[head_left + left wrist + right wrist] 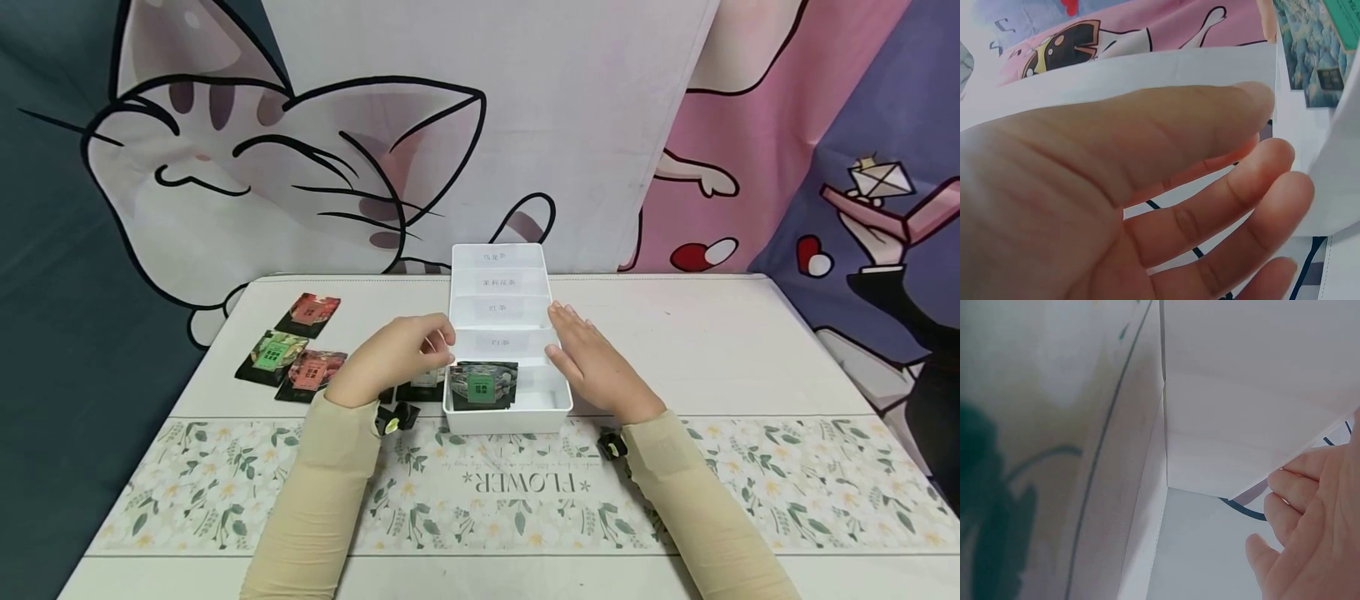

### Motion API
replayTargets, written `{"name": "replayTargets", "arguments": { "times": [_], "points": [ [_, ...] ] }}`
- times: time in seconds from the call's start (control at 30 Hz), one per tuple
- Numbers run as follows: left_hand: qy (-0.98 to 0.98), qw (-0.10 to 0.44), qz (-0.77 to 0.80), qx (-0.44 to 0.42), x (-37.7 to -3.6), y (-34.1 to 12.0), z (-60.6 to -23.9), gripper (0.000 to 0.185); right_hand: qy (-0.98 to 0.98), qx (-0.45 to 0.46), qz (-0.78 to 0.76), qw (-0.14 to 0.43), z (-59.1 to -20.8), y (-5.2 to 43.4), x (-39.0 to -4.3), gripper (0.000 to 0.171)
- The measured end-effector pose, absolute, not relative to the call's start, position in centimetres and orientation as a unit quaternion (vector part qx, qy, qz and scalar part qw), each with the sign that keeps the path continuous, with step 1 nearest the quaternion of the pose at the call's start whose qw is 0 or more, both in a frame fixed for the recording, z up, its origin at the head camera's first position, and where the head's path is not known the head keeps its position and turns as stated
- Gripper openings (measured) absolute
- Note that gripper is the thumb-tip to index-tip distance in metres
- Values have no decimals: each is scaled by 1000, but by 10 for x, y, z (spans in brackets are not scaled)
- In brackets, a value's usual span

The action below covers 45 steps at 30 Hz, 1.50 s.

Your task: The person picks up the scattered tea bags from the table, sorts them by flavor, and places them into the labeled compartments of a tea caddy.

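Left hand (pixel 1116 206): fills most of the frame, palm toward the camera, thumb across the top, fingers (pixel 1260 169) extended and slightly spread, holding nothing. White box wall (pixel 1147 69): directly behind the thumb, running across the frame. Packet (pixel 1310 50): upper right, dark blue-green printed pattern, small dark label, green patch at the corner. White surface (pixel 1335 187): right edge, just beside the fingertips. Pink cartoon-print cloth (pixel 1122 31): top, behind the box wall.
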<state>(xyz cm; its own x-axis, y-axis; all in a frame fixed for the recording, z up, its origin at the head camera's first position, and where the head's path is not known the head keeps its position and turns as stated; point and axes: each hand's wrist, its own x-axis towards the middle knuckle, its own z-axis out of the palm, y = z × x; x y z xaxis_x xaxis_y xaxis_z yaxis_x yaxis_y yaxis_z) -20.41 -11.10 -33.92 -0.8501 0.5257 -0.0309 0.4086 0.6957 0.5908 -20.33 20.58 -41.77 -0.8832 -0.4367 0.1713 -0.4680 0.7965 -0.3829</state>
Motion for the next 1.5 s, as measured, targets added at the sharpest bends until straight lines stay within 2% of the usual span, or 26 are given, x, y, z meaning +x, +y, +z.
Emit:
{"name": "replayTargets", "arguments": {
  "times": [0.57, 0.83, 1.5],
  "points": [
    [932, 67, 299, 193, -217, -126, -348, 17, -947, 236, 214, 38, -418, 207, -201, 66],
    [925, 80, 326, 176, -230, -135, -369, 17, -946, 237, 217, 39, -420, 207, -201, 66],
    [929, 109, 301, 186, -250, -142, -407, 35, -946, 240, 214, 33, -417, 206, -202, 66]
  ]
}}
